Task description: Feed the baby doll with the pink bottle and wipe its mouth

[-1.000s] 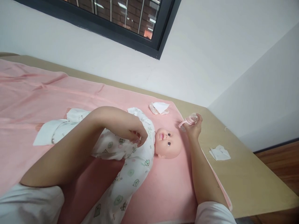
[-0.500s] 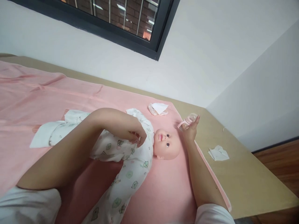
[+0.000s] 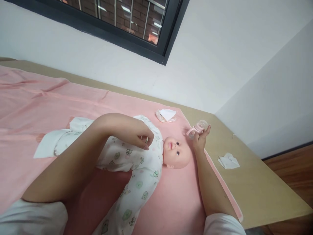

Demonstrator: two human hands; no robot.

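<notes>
A baby doll (image 3: pixel 176 152) lies on its back, its head to the right, dressed in a white suit with green animal prints (image 3: pixel 137 182). Over its chest is my left hand (image 3: pixel 139 133), loosely curled with nothing visible in it; I cannot tell whether it touches the cloth. Beyond the doll's head a baby bottle (image 3: pixel 197 128) with a pink collar and handle and a clear cap lies tilted. My right hand (image 3: pixel 201 138) is right beside the bottle, thumb and fingers apart. Part of the doll's body is hidden behind my left arm.
A pink sheet (image 3: pixel 176 202) covers much of the wooden tabletop (image 3: pixel 254 192). Near the sheet's far corner sits a clear wrapper with white tissue (image 3: pixel 166 115). A crumpled tissue (image 3: pixel 229 161) lies at the right. A white wall and dark window frame (image 3: pixel 161 54) stand behind.
My right hand has drawn back slightly from the bottle and its thumb has come away. The bottle stays about where it was. My left hand remains over the doll's chest.
</notes>
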